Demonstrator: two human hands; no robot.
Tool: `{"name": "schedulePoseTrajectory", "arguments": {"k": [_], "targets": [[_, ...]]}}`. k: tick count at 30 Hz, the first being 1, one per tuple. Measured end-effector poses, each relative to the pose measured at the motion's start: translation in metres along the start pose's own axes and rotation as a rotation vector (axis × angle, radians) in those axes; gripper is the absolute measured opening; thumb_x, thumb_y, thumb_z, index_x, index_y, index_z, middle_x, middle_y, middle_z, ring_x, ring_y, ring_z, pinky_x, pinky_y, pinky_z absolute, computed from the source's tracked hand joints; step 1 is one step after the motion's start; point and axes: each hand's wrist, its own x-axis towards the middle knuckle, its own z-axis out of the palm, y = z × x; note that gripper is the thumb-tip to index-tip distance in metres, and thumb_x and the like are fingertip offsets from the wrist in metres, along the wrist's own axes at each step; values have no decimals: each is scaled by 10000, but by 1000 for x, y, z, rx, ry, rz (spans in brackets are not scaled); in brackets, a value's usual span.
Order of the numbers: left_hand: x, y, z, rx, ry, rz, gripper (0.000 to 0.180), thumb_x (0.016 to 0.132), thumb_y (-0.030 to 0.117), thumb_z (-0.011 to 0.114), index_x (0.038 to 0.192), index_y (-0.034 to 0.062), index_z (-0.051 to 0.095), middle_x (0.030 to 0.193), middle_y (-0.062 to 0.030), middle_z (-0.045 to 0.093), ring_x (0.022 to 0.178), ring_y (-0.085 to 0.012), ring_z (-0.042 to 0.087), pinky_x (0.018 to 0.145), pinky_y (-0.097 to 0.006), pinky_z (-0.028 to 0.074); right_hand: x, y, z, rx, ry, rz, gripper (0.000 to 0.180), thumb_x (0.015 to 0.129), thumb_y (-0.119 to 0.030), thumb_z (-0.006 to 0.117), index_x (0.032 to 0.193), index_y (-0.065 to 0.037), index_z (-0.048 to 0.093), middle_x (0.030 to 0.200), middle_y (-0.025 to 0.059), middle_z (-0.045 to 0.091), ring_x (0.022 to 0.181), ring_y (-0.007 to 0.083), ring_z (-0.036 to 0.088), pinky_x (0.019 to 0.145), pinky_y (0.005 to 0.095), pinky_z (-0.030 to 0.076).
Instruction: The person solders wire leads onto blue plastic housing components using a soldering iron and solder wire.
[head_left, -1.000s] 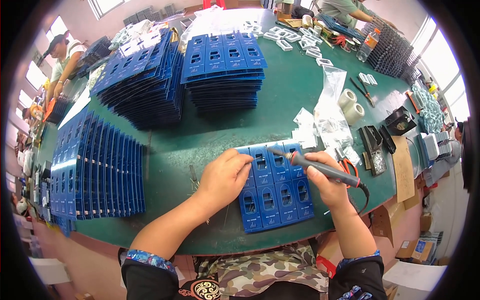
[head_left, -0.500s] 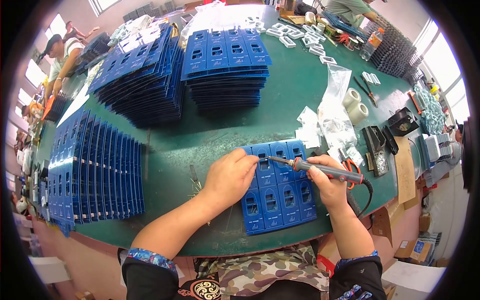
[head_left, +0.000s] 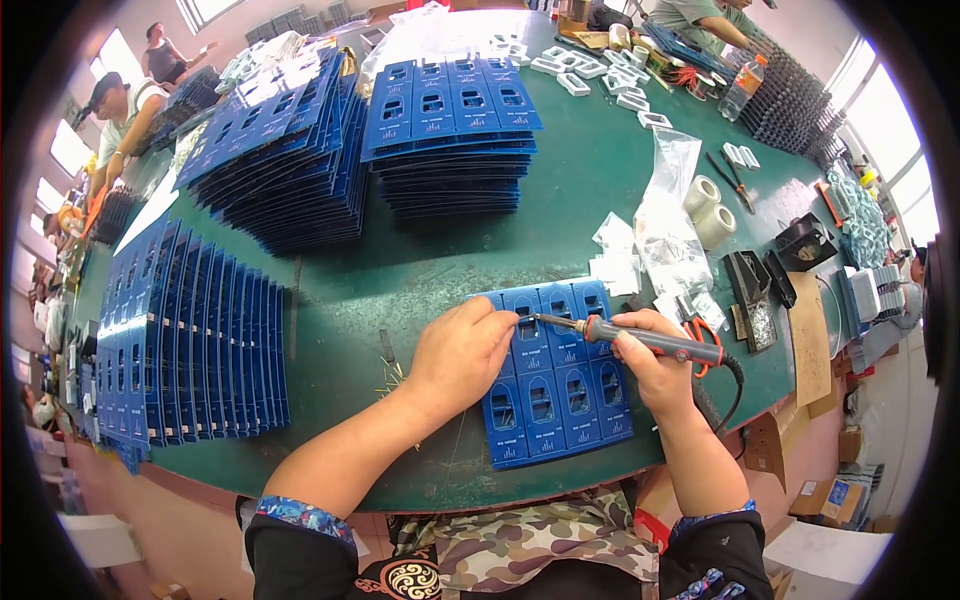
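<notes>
two hands are working on the flat blue rectangular panel of eight windowed cards (head_left: 555, 375), which is lying on the green table (head_left: 420, 270) right in front of you. your left hand (head_left: 462, 355) is pressing down at the panel's 9 o'clock edge, fingers curled together near the top corner. your right hand (head_left: 655, 370) is clamping its fingers round the grey and red soldering iron (head_left: 640, 338), tip pointing toward 9 o'clock. the panel is looking thin, light and stiff but snappable, so you are best gripping it by its edges.

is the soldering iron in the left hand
No, the right hand grips the soldering iron, while the left hand rests on the blue panel.
</notes>
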Motion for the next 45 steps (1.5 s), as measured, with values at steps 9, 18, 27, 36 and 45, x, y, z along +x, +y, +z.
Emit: {"name": "schedulePoseTrajectory", "arguments": {"k": [9, 18, 27, 36, 45], "targets": [[-2, -1, 0, -45, 32, -4, 111, 812, 81, 660, 919, 53, 667, 814, -87, 593, 723, -288, 612, 623, -373, 505, -2, 0, -2, 84, 44, 76, 172, 851, -84, 643, 983, 26, 655, 816, 48, 624, 724, 102, 558, 668, 248, 441], [-1, 0, -1, -1, -18, 13, 116, 807, 85, 664, 918, 51, 669, 800, -87, 583, 724, -285, 606, 621, -384, 500, -2, 0, -1, 14, 3, 24, 177, 836, -88, 650, 970, 27, 660, 808, 51, 623, 730, 106, 552, 665, 258, 438], [-1, 1, 0, 13, -42, 11, 97, 819, 103, 644, 900, 51, 659, 809, -88, 565, 773, -287, 610, 660, -403, 510, -3, 2, -1, 6, -1, 3, 184, 830, -92, 650, 970, 27, 663, 804, 57, 621, 726, 114, 546, 661, 260, 432], [-2, 1, -2, -19, -16, -12, 110, 813, 86, 655, 917, 51, 665, 804, -89, 589, 746, -287, 610, 642, -387, 506, -3, 1, -2, 50, 19, -23, 189, 833, -101, 661, 968, 32, 661, 802, 49, 613, 721, 100, 537, 651, 255, 425], [-2, 1, -1, 21, -41, 4, 99, 826, 107, 635, 907, 54, 655, 808, -92, 560, 770, -291, 606, 661, -405, 508, -3, 5, 0, 6, -7, -54, 188, 830, -105, 671, 971, 19, 665, 788, 50, 601, 699, 110, 525, 637, 256, 416]]}}
